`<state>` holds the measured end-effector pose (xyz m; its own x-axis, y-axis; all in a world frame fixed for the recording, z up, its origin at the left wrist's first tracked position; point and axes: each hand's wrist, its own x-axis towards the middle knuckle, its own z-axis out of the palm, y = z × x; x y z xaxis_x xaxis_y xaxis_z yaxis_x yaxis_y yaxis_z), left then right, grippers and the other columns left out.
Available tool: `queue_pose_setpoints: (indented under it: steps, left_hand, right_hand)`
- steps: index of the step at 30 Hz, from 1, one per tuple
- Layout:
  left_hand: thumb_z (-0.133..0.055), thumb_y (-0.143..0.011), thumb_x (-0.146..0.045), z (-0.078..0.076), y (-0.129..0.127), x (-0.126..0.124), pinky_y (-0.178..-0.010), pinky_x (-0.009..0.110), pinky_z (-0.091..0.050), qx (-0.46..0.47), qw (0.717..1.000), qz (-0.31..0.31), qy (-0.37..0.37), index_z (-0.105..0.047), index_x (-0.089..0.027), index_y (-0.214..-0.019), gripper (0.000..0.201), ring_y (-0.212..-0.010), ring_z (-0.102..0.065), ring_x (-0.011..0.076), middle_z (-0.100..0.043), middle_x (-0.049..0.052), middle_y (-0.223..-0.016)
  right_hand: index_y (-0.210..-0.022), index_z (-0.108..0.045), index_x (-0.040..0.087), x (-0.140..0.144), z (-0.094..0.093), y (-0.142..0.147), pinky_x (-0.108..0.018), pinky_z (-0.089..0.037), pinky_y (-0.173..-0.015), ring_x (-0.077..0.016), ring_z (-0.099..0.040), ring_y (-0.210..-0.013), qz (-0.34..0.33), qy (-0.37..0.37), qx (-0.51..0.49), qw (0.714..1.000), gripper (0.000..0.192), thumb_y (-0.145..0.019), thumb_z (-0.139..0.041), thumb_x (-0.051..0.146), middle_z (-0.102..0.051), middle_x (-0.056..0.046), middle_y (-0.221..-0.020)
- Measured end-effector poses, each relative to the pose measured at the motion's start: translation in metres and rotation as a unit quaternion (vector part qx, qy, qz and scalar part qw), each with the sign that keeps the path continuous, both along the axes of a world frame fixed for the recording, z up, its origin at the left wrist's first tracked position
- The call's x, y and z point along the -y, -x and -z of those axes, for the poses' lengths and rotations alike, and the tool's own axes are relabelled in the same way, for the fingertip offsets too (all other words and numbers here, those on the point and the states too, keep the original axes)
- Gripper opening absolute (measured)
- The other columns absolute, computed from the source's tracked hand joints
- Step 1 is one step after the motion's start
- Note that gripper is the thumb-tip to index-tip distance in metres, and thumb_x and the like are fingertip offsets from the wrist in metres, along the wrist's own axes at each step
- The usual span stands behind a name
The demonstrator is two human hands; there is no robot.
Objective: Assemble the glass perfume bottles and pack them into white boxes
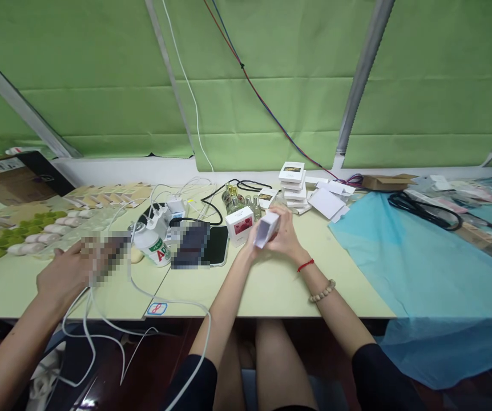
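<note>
Above the table's front half, both my hands hold a small white paper box [265, 230] with an open end facing me. My left hand [251, 242] grips its left side, with most fingers hidden behind it. Curled around the other side is my right hand [287, 233]. Just left of the held box stands a white box with a red picture [240, 226]. Behind it are small glass bottles [252, 205]. A stack of white boxes [294, 184] rises behind my right hand, beside flat white cartons [327, 201].
A co-worker's hand [68, 271] reaches over the table at left, near white cables [132, 279]. A white bottle [154, 245], a charger cluster [160, 217] and a phone [219, 245] lie left of me. Blue sheeting [383, 257] drapes over the right side.
</note>
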<state>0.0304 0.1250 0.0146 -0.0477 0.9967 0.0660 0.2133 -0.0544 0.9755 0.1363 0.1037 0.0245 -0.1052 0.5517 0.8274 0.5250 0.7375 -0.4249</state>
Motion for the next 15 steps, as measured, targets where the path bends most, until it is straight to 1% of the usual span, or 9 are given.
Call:
queue_pose_setpoints:
  steps: [2, 3, 5, 7, 9, 11, 13, 15]
  left_hand:
    - [-0.016, -0.091, -0.051, 0.000, 0.001, 0.003, -0.055, 0.028, -0.047, -0.016, 0.998, 0.053, -0.010, -0.060, -0.017, -0.100, 0.056, -0.059, -0.057, 0.0145, -0.062, 0.004, -0.074]
    - [-0.013, -0.090, -0.050, 0.000, 0.001, 0.005, -0.049, 0.027, -0.044, -0.027, 0.997, 0.070, -0.020, -0.058, -0.018, -0.104, 0.057, -0.051, -0.054, 0.0132, -0.060, 0.004, -0.067]
    - [-0.018, -0.090, -0.049, 0.002, 0.000, 0.011, -0.046, 0.024, -0.039, -0.055, 0.994, 0.084, -0.053, -0.053, -0.019, -0.111, 0.051, -0.043, -0.048, 0.0116, -0.054, 0.000, -0.059]
    - [-0.030, -0.089, -0.045, 0.003, -0.002, 0.016, -0.051, 0.024, -0.039, -0.094, 0.988, 0.083, -0.094, -0.051, -0.022, -0.113, 0.040, -0.047, -0.048, 0.0118, -0.051, -0.002, -0.058]
    - [-0.039, -0.086, -0.039, 0.005, -0.002, 0.019, -0.060, 0.025, -0.040, -0.138, 0.979, 0.078, -0.129, -0.052, -0.024, -0.113, 0.033, -0.058, -0.051, 0.0132, -0.055, 0.000, -0.070]
    - [-0.043, -0.085, -0.034, 0.006, -0.002, 0.021, -0.067, 0.028, -0.041, -0.176, 0.970, 0.076, -0.149, -0.053, -0.026, -0.112, 0.030, -0.069, -0.054, 0.0147, -0.058, 0.004, -0.094]
    - [-0.043, -0.085, -0.030, 0.007, -0.002, 0.021, -0.071, 0.030, -0.042, -0.207, 0.963, 0.074, -0.155, -0.055, -0.027, -0.110, 0.028, -0.079, -0.056, 0.0168, -0.051, 0.006, -0.116]
    - [-0.044, -0.084, -0.028, 0.009, -0.002, 0.021, -0.074, 0.033, -0.043, -0.231, 0.959, 0.066, -0.153, -0.055, -0.026, -0.110, 0.028, -0.092, -0.056, 0.0209, -0.046, 0.007, -0.126]
  right_hand:
    - [-0.115, -0.035, 0.017, -0.007, 0.002, -0.006, -0.044, -0.039, -0.093, -0.0259, -0.046, -0.107, 0.045, 0.022, -0.134, 0.990, 0.076, -0.051, -0.072, 0.038, -0.045, -0.012, -0.113]
    - [-0.114, -0.034, 0.017, -0.010, 0.002, -0.009, -0.042, -0.040, -0.091, -0.0239, -0.049, -0.103, 0.069, 0.042, -0.201, 0.976, 0.075, -0.053, -0.071, 0.039, -0.046, -0.011, -0.112]
    - [-0.113, -0.033, 0.017, -0.015, 0.000, -0.017, -0.040, -0.042, -0.089, -0.0207, -0.052, -0.098, 0.102, 0.095, -0.327, 0.935, 0.071, -0.057, -0.069, 0.042, -0.048, -0.010, -0.109]
    - [-0.115, -0.031, 0.016, -0.018, -0.002, -0.024, -0.038, -0.043, -0.090, -0.0193, -0.053, -0.097, 0.115, 0.137, -0.416, 0.891, 0.069, -0.062, -0.066, 0.044, -0.049, -0.011, -0.111]
    - [-0.118, -0.029, 0.016, -0.020, -0.003, -0.028, -0.038, -0.043, -0.091, -0.0191, -0.054, -0.099, 0.120, 0.170, -0.474, 0.856, 0.070, -0.065, -0.064, 0.045, -0.049, -0.013, -0.116]
    - [-0.120, -0.027, 0.016, -0.022, -0.001, -0.030, -0.037, -0.042, -0.093, -0.0191, -0.054, -0.102, 0.125, 0.200, -0.506, 0.830, 0.073, -0.065, -0.064, 0.044, -0.048, -0.014, -0.121]
    - [-0.122, -0.027, 0.016, -0.024, 0.001, -0.029, -0.036, -0.043, -0.093, -0.0192, -0.054, -0.102, 0.132, 0.231, -0.526, 0.808, 0.077, -0.062, -0.068, 0.043, -0.047, -0.014, -0.124]
    - [-0.123, -0.026, 0.017, -0.026, 0.004, -0.029, -0.035, -0.044, -0.092, -0.0192, -0.055, -0.103, 0.139, 0.253, -0.527, 0.799, 0.082, -0.059, -0.070, 0.044, -0.047, -0.014, -0.125]
